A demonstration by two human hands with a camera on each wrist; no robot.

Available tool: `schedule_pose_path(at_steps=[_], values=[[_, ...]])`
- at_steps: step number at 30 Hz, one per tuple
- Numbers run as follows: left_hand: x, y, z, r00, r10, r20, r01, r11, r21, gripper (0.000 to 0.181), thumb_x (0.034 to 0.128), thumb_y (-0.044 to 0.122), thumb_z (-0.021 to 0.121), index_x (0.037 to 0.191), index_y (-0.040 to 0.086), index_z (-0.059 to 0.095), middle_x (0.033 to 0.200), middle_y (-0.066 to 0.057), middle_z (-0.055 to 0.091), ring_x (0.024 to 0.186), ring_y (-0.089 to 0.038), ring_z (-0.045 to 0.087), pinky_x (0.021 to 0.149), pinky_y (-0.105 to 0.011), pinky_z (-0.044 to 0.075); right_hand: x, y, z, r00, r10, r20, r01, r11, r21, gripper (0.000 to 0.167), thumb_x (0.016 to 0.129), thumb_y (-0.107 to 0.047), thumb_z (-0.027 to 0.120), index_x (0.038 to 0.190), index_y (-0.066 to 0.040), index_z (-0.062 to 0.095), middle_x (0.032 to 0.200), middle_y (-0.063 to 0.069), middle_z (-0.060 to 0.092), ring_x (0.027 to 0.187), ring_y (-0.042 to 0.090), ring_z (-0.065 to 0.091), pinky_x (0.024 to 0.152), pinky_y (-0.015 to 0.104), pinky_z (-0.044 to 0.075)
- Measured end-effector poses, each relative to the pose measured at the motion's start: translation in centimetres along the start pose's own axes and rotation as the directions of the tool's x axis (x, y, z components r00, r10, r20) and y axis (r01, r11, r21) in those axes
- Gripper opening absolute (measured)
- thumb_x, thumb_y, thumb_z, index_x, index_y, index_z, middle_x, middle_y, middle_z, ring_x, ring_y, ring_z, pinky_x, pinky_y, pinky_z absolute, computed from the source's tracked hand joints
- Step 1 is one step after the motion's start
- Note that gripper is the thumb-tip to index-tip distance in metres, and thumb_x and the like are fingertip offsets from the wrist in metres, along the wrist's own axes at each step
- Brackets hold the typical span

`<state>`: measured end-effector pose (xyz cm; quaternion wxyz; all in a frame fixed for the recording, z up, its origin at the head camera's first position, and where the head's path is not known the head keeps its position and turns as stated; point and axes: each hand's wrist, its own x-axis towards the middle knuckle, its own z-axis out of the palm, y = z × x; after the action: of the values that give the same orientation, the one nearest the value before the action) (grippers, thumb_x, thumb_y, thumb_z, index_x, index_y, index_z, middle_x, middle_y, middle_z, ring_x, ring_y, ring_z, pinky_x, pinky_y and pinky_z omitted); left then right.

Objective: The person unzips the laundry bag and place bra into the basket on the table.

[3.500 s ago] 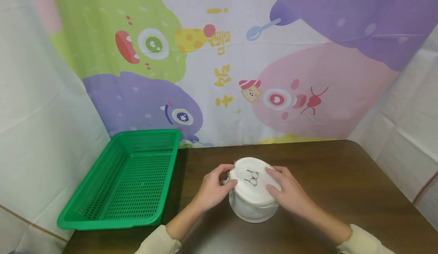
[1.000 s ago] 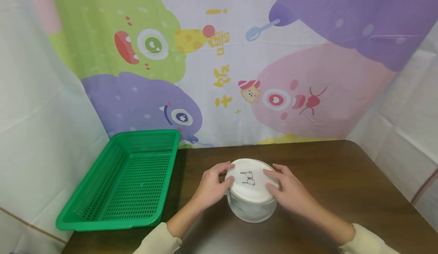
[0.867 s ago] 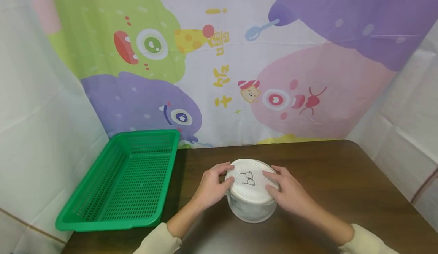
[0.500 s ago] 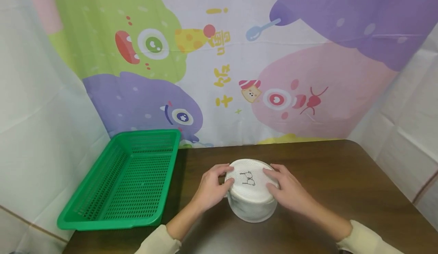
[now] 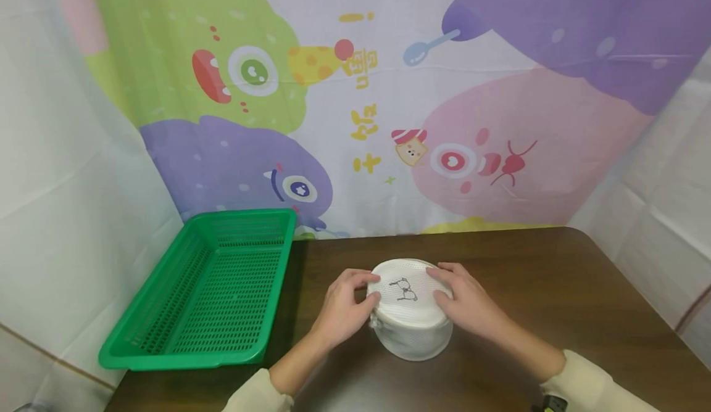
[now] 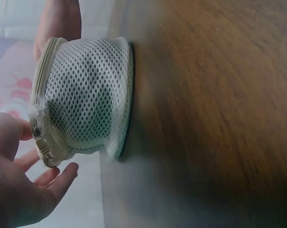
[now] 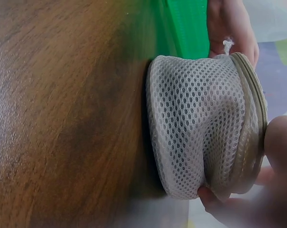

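A round white mesh laundry bag point(image 5: 411, 304) stands upright on the brown table point(image 5: 528, 288), with a small dark line drawing on its top. My left hand point(image 5: 344, 307) holds its left side, thumb and a finger on the top rim. On the other side, my right hand point(image 5: 469, 298) grips it, thumb and fingertips over the top edge. A zipper point(image 6: 40, 85) runs round the upper rim in the left wrist view. In the right wrist view the mesh wall point(image 7: 195, 118) is dented inward near the right fingers, and a short white tassel point(image 7: 227, 45) sticks out by the left hand.
A green perforated plastic basket point(image 5: 233, 298) with nothing visible in it sits on the left of the table. Behind the table hangs a curtain point(image 5: 383, 202) printed with cartoon monsters. White sheeting point(image 5: 666, 171) lines both sides.
The bag has turned slightly between my hands, its drawing now angled differently and the zipper pull showing at front left. My right thumb has shifted a little along the rim.
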<state>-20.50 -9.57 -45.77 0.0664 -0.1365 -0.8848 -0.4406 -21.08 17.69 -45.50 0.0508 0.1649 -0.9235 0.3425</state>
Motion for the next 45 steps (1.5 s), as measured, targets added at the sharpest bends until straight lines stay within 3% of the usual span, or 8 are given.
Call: schedule_pose_path(at_steps=[10,19,27,39,45], values=[[1.1,-0.1,-0.1,1.0,0.006,0.011,-0.005,0.996,-0.09,0.034,0.104,0.012,0.073,0.137,0.005,0.077,0.143,-0.018,0.076,0.127,-0.036,0.076,0.115,-0.059,0.059,-1.3,-1.0,-0.9,0.997,0.076,0.003,-0.076,0.996,0.035,0.054,0.109,-0.024,0.071,0.158,-0.006,0.062,0.164,0.034,0.053,0.148,0.058,0.059,0.12,0.075,0.05],[1.3,-0.4,0.2,0.998,-0.029,0.055,0.033,0.996,-0.08,0.035,0.1042,0.011,0.073,0.138,0.006,0.078,0.133,-0.016,0.08,0.118,-0.026,0.073,0.105,-0.044,0.061,-2.0,-1.3,-0.6,0.996,0.061,0.061,-0.064,0.997,0.049,0.051,0.109,-0.021,0.07,0.157,-0.005,0.063,0.164,0.034,0.051,0.146,0.055,0.061,0.117,0.073,0.052],[1.0,-0.5,0.0,0.998,-0.033,0.052,0.037,0.997,-0.07,0.033,0.1035,0.012,0.074,0.136,0.005,0.079,0.132,-0.016,0.079,0.114,-0.025,0.072,0.098,-0.033,0.06,-1.8,-0.7,0.0,0.998,0.039,0.043,-0.042,0.998,0.054,0.05,0.108,-0.017,0.068,0.156,-0.003,0.064,0.164,0.035,0.051,0.147,0.057,0.059,0.119,0.074,0.05],[-0.2,-0.3,-0.4,0.998,-0.052,0.031,0.053,0.999,-0.015,0.025,0.1036,0.017,0.075,0.126,0.011,0.083,0.129,-0.012,0.079,0.114,-0.025,0.071,0.103,-0.044,0.059,-0.5,0.4,0.2,0.999,0.043,0.005,-0.043,0.998,0.045,0.052,0.108,-0.016,0.067,0.158,-0.003,0.062,0.165,0.036,0.05,0.148,0.06,0.058,0.12,0.076,0.048],[-0.2,-0.3,-0.7,0.999,-0.038,0.005,0.039,0.999,-0.007,0.022,0.1021,0.016,0.076,0.122,0.012,0.083,0.123,-0.01,0.079,0.112,-0.024,0.071,0.099,-0.041,0.058,-0.2,0.2,0.0,0.999,0.035,0.008,-0.036,0.997,0.065,0.051,0.108,-0.015,0.067,0.157,-0.003,0.063,0.163,0.036,0.052,0.148,0.06,0.058,0.121,0.077,0.048]])
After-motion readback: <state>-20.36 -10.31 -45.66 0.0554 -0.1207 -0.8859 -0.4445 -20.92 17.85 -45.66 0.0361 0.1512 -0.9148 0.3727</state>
